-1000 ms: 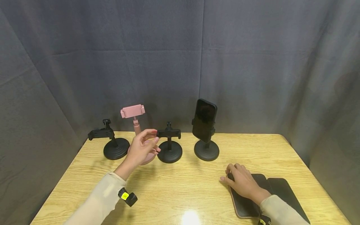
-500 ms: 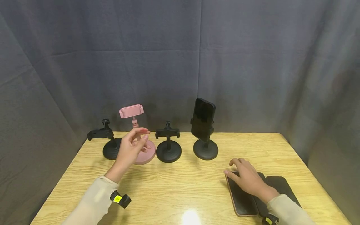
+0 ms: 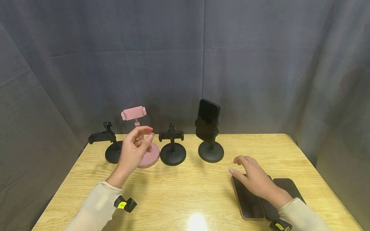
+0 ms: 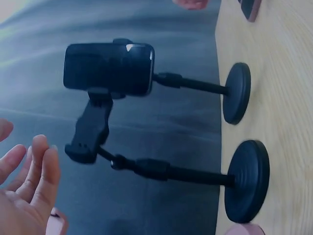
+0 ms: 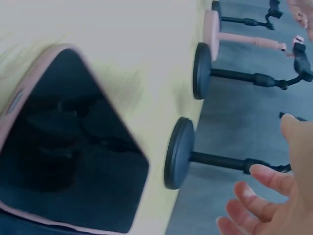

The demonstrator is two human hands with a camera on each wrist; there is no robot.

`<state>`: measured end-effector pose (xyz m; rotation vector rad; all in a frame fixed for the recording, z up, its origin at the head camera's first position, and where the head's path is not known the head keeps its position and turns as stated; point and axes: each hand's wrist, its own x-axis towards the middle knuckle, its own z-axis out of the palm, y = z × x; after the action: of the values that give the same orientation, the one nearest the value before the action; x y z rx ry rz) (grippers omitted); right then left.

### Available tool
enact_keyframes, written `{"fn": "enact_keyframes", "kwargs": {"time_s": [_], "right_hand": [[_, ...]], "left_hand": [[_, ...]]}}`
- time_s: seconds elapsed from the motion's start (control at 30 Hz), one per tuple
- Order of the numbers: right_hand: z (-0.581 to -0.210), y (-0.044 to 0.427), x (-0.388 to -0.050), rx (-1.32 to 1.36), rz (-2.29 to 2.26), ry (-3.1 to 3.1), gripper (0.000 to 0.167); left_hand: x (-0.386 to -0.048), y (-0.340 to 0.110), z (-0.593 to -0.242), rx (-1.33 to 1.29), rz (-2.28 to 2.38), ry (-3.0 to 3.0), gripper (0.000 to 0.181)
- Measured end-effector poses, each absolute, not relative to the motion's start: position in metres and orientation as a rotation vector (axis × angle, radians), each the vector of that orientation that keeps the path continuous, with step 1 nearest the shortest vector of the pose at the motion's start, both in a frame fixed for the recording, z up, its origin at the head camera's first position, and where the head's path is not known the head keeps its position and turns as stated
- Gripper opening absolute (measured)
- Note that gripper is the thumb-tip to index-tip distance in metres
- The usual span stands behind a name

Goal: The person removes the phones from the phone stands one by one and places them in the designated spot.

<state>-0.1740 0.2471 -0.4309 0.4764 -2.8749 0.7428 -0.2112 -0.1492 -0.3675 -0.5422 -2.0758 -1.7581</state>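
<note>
My left hand (image 3: 133, 150) is raised in front of the pink phone stand (image 3: 134, 113), fingers loosely bent and holding nothing. Just right of it stands a black stand (image 3: 172, 136) with an unfilled clamp. A black phone (image 3: 207, 121) sits upright, slightly tilted, in another black stand (image 3: 211, 152). Over the pink-edged phone (image 3: 249, 201) hovers my right hand (image 3: 257, 179), fingers spread and gripping nothing. In the right wrist view that phone (image 5: 73, 147) lies flat, apart from the fingers (image 5: 249, 196). The left wrist view shows the left hand (image 4: 32, 186) beside the black clamp (image 4: 90, 129).
A further black stand (image 3: 102, 137) is at the far left, its base partly behind the left hand. Two more dark phones lie beside the pink-edged one, the outer one (image 3: 289, 188) partly under the right forearm. Grey curtains (image 3: 245, 64) surround the wooden table (image 3: 179, 192).
My left hand has moved left, away from the middle black stand's clamp. The right hand has lifted off the pink-edged phone and shifted slightly forward.
</note>
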Motion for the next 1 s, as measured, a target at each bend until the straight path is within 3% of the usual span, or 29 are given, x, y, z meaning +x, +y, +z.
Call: {"fn": "enact_keyframes", "kwargs": {"time_s": [0.53,1.0], "right_hand": [[-0.397,0.227,-0.173,0.535,0.829,-2.774,0.027],[-0.39,0.211,-0.186,0.448,0.94,-2.695,0.027]], "left_hand": [[-0.202,-0.095,-0.363,-0.762,-1.816,-2.251,0.027],[-0.208,-0.053,-0.375,-0.663,-1.833,-2.414,0.042]]}}
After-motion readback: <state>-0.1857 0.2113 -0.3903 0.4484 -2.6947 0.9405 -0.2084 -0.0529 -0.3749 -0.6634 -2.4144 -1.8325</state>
